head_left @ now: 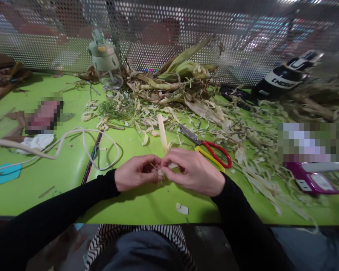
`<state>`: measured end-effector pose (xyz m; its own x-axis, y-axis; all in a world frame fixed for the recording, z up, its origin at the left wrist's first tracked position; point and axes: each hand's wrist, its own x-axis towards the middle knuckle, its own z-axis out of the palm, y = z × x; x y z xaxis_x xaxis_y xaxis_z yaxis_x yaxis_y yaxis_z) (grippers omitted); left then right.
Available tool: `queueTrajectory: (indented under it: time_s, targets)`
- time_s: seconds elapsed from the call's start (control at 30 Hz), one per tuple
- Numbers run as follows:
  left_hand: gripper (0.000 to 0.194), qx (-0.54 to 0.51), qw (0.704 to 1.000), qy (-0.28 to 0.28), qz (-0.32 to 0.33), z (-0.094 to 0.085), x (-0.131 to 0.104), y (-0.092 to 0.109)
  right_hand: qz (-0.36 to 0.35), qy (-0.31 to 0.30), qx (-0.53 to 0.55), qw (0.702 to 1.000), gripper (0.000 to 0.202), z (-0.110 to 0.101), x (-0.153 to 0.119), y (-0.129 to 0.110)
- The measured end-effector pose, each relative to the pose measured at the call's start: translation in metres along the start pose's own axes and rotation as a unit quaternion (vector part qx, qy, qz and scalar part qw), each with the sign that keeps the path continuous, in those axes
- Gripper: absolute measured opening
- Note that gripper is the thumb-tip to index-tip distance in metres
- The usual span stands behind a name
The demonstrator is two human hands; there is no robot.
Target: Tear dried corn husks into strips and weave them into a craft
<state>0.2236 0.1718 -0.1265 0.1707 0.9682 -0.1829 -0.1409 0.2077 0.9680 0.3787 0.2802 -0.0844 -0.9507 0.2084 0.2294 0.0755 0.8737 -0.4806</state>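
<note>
My left hand (138,172) and my right hand (190,170) meet above the green table (147,210). Between their pinched fingertips is a small pale husk piece (161,172), with thin strands hanging under it. Both hands are closed on it. A pale husk strip (162,131) lies just beyond the fingers. Scissors (211,148) with one red and one yellow handle lie open beside my right hand. A small pale scrap (182,208) rests on the table nearer to me.
Dried husks (169,88) and shreds spread across the back and right. A clear bottle (106,64), a black bottle (282,77), a phone (45,114), a white cable (83,141) and a purple device (310,180) surround the work area. Behind stands a perforated metal screen (158,34).
</note>
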Motion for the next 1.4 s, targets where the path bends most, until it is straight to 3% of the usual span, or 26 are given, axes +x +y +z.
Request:
queueTrajectory:
  time_s: [0.4,0.67,0.87,1.0,1.2,1.4]
  targets:
    - [0.022,-0.049,0.999,-0.002,-0.009,-0.001,0.000,0.000,-0.009,-0.037,0.005,0.999,0.009,-0.002,-0.004,0.002]
    - [0.015,0.005,1.000,-0.003,0.010,0.005,-0.002,0.000,-0.028,-0.006,0.031,0.999,0.004,0.004,-0.001,-0.002]
    - [0.025,-0.075,0.997,-0.008,-0.025,0.003,-0.002,0.000,-0.035,0.045,0.058,0.997,0.005,0.005,0.002,-0.001]
    - [0.026,-0.104,0.994,0.013,-0.028,0.000,-0.001,0.004,-0.038,0.009,0.079,0.996,0.005,0.004,0.002,0.001]
    - [0.027,-0.115,0.992,0.051,-0.025,-0.006,0.001,0.004,0.015,-0.013,0.001,1.000,0.009,0.005,0.001,0.002]
    - [0.027,-0.155,0.986,0.054,-0.020,-0.005,0.003,-0.003,-0.007,0.053,0.051,0.997,0.008,0.006,0.002,0.001]
